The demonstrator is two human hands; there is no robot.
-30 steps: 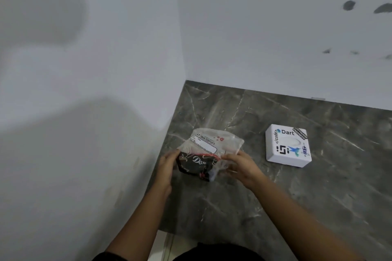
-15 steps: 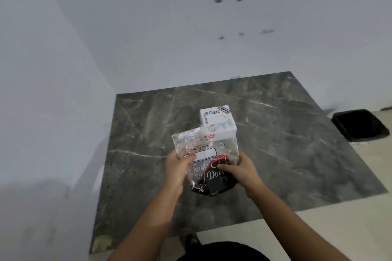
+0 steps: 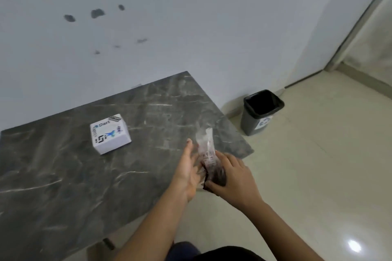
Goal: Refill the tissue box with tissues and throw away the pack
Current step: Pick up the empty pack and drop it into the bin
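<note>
Standing against white wall, marble table (image 3: 84,176), bin (image 3: 254,121) on tiled floor (image 3: 318,165)

Tissue box (image 3: 110,133) top reads "Dart"; its other print illegible.

Dim, even indoor light; lamp glare on floor (image 3: 353,246); hands motion-blurred; wide-angle edge bending.

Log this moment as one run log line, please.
left hand: open beside pack | right hand: grip on empty tissue pack | tissue box: on table | bin: on floor
</note>
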